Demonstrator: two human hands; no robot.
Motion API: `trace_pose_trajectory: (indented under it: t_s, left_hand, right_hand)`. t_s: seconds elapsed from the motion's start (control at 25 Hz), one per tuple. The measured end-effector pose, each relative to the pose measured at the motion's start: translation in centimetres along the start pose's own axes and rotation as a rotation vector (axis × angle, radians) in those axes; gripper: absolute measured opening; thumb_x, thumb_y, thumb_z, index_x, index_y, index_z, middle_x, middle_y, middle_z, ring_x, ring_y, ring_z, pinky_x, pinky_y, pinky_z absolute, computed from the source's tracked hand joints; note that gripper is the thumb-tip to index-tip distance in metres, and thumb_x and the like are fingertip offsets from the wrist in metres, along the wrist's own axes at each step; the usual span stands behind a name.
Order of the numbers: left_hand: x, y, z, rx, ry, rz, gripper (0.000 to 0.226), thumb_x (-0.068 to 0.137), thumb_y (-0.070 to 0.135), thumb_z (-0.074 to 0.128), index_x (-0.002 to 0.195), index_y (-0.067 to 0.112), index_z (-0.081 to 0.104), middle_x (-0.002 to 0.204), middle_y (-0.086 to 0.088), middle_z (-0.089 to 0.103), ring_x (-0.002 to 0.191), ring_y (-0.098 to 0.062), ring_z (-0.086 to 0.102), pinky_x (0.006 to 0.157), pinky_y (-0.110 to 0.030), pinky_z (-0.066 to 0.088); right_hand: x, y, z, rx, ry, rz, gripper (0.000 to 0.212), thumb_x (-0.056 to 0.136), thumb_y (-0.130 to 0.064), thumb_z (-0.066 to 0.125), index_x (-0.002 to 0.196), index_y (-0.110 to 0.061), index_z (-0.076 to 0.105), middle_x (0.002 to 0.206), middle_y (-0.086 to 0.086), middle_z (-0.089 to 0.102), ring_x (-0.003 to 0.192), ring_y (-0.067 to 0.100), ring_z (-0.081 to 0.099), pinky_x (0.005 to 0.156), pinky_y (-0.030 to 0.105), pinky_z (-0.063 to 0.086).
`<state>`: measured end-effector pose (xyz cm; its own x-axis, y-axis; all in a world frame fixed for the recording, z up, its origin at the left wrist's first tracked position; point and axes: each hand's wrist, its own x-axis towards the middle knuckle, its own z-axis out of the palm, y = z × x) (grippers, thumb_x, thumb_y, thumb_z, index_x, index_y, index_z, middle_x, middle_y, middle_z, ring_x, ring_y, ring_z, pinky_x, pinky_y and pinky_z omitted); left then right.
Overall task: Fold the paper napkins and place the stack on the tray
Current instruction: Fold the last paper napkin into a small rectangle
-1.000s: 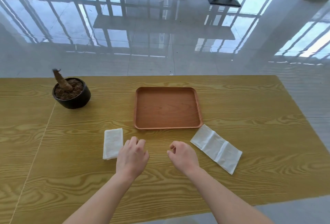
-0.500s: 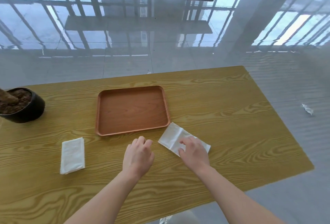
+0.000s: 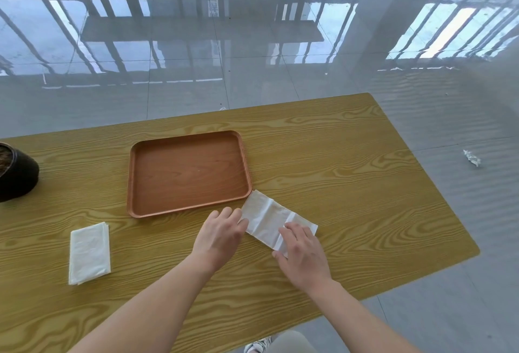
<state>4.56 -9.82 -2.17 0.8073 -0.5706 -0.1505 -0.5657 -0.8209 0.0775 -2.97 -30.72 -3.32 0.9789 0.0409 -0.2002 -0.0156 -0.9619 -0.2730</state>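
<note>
A long white paper napkin lies flat and creased on the table, just right of the tray's near right corner. My right hand lies on its right end, thumb at the near edge, pinching that end. My left hand rests palm down, its fingertips touching the napkin's left edge. A stack of folded napkins sits on the table at the left, apart from both hands. The brown wooden tray holds nothing.
A dark plant pot stands at the table's left edge of view. The wooden table ends close to the right of the napkin. A crumpled scrap lies on the glossy floor at the right.
Both hands moved right from the table's middle to the long napkin. The right hand landed on it first, then the left reached its left edge. The view swung right.
</note>
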Motion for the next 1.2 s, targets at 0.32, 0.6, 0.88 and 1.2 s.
trace_pose_trajectory:
  t_s: [0.32, 0.6, 0.88, 1.2]
  left_hand:
    - [1.1, 0.7, -0.7, 0.228, 0.03, 0.249, 0.032, 0.056, -0.008, 0.066, 0.05, 0.019, 0.05, 0.053, 0.001, 0.049, 0.054, -0.021, 0.046, 0.055, -0.033, 0.042]
    - [-1.5, 0.2, -0.3, -0.269, 0.233, 0.092, 0.012, 0.08, 0.02, 0.051, 0.071, 0.015, 0.056, 0.078, 0.002, 0.063, 0.078, -0.022, 0.061, 0.073, -0.04, 0.049]
    - [-4.7, -0.1, -1.9, -0.72, 0.436, -0.34, 0.009, 0.086, 0.016, 0.07, 0.088, 0.022, 0.063, 0.072, 0.011, 0.066, 0.068, -0.013, 0.061, 0.062, -0.031, 0.047]
    - [-9.4, -3.5, -2.8, -1.102, 0.672, -0.688, 0.022, 0.087, 0.013, 0.068, 0.096, 0.032, 0.069, 0.072, 0.015, 0.062, 0.058, -0.007, 0.054, 0.058, -0.021, 0.047]
  right_hand:
    - [-1.4, 0.5, 0.9, -0.028, -0.007, -0.015, 0.061, 0.093, -0.045, 0.061, 0.145, -0.021, 0.041, 0.156, 0.0, 0.036, 0.138, 0.02, 0.037, 0.109, 0.035, 0.037]
    - [-2.2, 0.1, 0.7, -0.011, 0.029, -0.011, 0.07, 0.085, -0.043, 0.072, 0.145, -0.02, 0.045, 0.147, 0.001, 0.048, 0.134, 0.023, 0.047, 0.109, 0.039, 0.04]
    - [-1.6, -1.8, -1.3, 0.263, 0.329, -0.096, 0.02, 0.084, 0.006, 0.07, 0.094, -0.011, 0.076, 0.087, 0.0, 0.076, 0.085, 0.021, 0.071, 0.072, 0.04, 0.057]
    - [1.2, -6.5, -5.1, 0.883, 0.06, 0.173, 0.018, 0.091, -0.011, 0.068, 0.098, -0.027, 0.071, 0.076, 0.004, 0.071, 0.067, 0.011, 0.062, 0.062, 0.026, 0.053]
